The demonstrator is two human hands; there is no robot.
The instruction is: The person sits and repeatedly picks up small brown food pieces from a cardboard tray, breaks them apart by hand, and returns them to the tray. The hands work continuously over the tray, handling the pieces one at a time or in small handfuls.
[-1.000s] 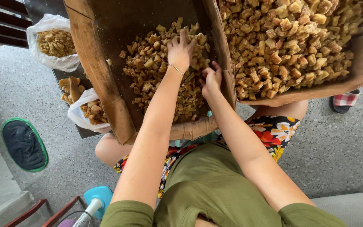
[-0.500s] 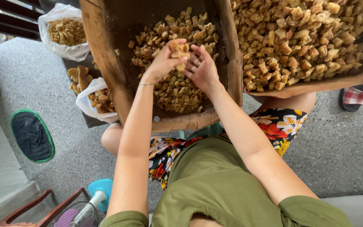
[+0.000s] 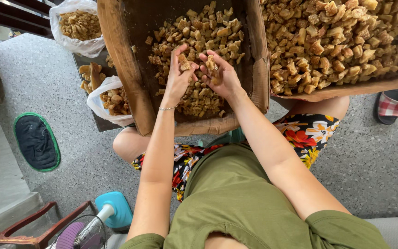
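Both hands now sit lower over the centre box than before, each with its own piece. Left hand: fingers curled, pinching a brown chunk. Right hand: half-closed around another chunk. Cardboard box, upper centre: fried brown pieces. Second box, upper right: heaped likewise. Plastic bags, upper left: the same pieces.

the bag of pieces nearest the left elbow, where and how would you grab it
Probably by the loose rim of the clear plastic bag, from above: its mouth gapes upward, the film around it is slack and bunchable, and the brown pieces sit below. The cardboard box crowds its right side, so a sideways approach looks blocked.
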